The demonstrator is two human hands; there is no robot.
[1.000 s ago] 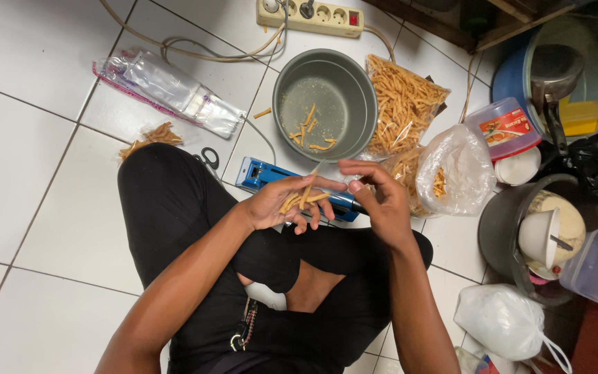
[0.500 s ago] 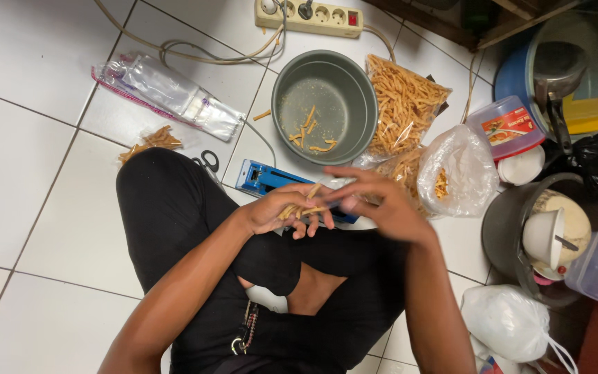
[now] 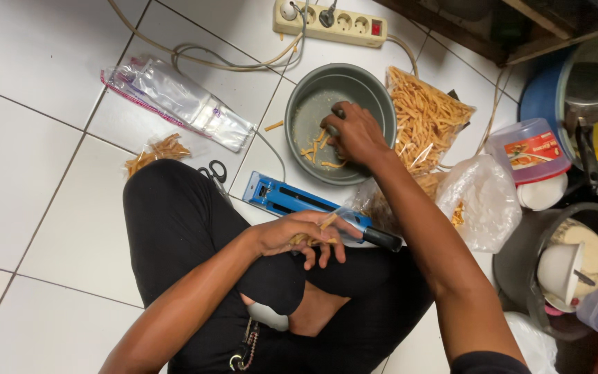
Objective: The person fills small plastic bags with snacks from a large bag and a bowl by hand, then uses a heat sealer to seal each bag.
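Right hand [image 3: 354, 131] in grey pot [image 3: 375, 90] — grip unclear, left hand [image 3: 299, 235] clutching snack sticks [image 3: 311, 237]

Home floor, kitchen-type corner: white tiled floor [image 3: 29, 173], power strip [image 3: 331, 21] at the top edge, cooking pots [image 3: 590, 83] and plastic food containers [image 3: 524, 149] crowding the right edge.

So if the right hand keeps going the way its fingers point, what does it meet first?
The right hand reaches down into the grey bowl; its fingers would likely meet the snack sticks on the bowl's bottom first, though depth is unclear.
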